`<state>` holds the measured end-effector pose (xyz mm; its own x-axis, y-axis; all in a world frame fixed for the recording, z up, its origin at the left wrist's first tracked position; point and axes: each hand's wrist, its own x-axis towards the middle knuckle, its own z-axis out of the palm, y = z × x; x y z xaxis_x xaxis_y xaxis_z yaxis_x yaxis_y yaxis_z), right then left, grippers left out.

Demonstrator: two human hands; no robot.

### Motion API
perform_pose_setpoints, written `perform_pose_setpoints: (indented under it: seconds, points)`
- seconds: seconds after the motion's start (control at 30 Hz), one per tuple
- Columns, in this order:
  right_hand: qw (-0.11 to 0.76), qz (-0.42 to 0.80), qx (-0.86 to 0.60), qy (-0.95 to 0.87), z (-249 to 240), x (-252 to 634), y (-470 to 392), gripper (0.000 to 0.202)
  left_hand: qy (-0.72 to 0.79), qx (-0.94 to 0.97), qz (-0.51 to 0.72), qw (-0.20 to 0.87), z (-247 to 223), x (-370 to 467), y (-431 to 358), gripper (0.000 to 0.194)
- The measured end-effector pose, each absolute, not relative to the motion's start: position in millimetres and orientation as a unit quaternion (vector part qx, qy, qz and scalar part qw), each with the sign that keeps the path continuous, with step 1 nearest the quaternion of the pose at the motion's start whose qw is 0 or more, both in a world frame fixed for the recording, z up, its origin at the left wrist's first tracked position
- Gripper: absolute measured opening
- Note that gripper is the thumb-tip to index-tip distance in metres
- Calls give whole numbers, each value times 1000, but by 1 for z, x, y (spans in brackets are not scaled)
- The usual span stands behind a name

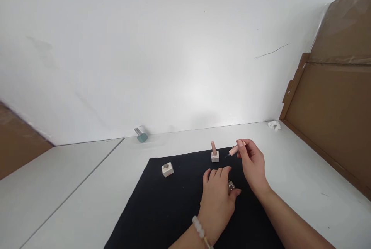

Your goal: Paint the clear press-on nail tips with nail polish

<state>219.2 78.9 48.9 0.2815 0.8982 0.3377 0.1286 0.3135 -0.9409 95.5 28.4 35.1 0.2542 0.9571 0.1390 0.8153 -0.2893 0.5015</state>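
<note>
My right hand [253,162] pinches a pink nail polish brush cap [233,150], its dark brush pointing down and left over the black cloth. My left hand [218,191], with a beaded bracelet at the wrist, is closed around a small open nail polish bottle [231,185] between thumb and index finger. Most of that bottle is hidden by the fingers. Just beyond my left hand stands a capped pink nail polish bottle [215,156]. A white block-shaped container with a round grey top [167,169] sits farther left on the cloth.
The black cloth [162,202] covers part of the white table. A teal nail polish bottle [142,137] is at the back by the white wall. A crumpled white tissue [274,125] lies at the back right. Cardboard [336,102] stands along the right side, with more at far left.
</note>
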Motion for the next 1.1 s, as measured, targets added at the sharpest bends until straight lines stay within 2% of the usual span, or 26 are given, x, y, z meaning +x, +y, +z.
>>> perform_pose_setpoints:
  seconds: [0.63,0.77,0.87,1.0,1.03,1.1]
  points:
    - [616,299,-510,-520,49,219,79,33,547,787,235,162,31,98,28,44]
    - [617,287,-522,-515,53,219,77,35,549,782,248,159,39,94,21,53]
    - [619,277,-535,-503,56,220,75,37,557,760,294,157,47,70,15,53]
    - [619,272,-548,-493,59,221,73,42,657,636,377,148,51,-2,23,18]
    - [619,273,-548,-493,58,220,72,43,684,607,377,144,49,-23,29,19]
    - [618,275,-545,-496,56,219,71,46,724,564,369,149,43,-60,45,35]
